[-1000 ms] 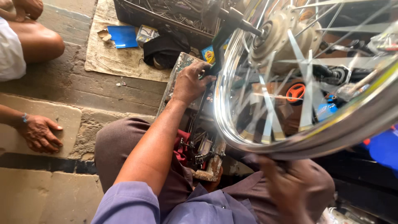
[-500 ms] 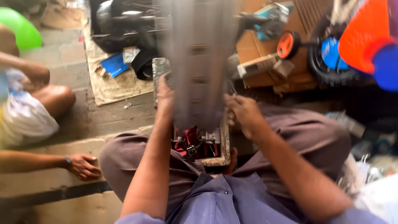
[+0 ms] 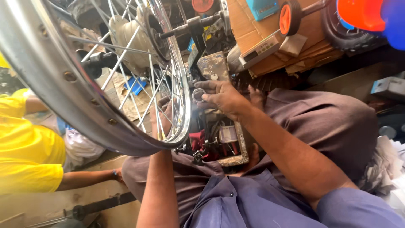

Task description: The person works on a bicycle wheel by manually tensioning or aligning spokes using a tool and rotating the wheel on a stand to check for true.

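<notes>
Behind wheel spokes (image 3: 139, 88), left hand (image 3: 162, 116) half hidden

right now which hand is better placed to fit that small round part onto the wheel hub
Right. The right hand already pinches the small round part beside the rim; the left hand sits behind the spokes.

Both hands raised, right hand (image 3: 221, 98) fingers pinched.
</notes>
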